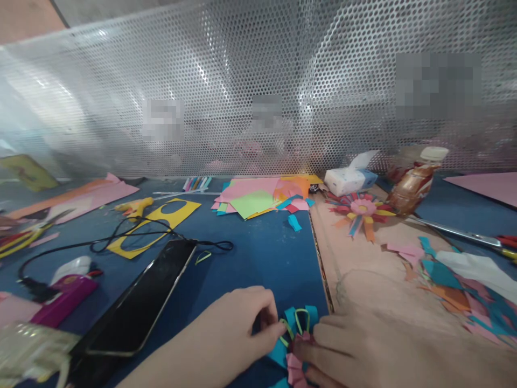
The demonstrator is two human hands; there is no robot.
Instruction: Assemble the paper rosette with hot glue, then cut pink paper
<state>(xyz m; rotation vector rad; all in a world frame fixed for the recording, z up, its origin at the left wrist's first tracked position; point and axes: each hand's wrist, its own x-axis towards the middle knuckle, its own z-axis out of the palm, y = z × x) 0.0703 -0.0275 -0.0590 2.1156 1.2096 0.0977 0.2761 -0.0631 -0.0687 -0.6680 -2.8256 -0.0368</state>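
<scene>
Low in the middle of the head view is a partly made paper flower (296, 362), with blue folded loops, pink pleated paper and thin light-green loops on top. My left hand (252, 326) is at its left side, thumb and forefinger pinched on a light-green paper loop (287, 335). From the right, my right hand (343, 347) lies over the flower, its fingers holding the pink part. Much of the flower's lower right is hidden under these fingers. A second light-green strip (203, 257) lies on the blue table beyond my left hand.
A phone (149, 296), a black cable (121, 237) and a purple power strip (67, 299) lie left. Behind them are a yellow glue gun (135, 206) and cut yellow card (183, 210). Coloured sheets (254, 202), a finished flower (362, 207), bottle (414, 186) and scraps (448, 280) are farther right.
</scene>
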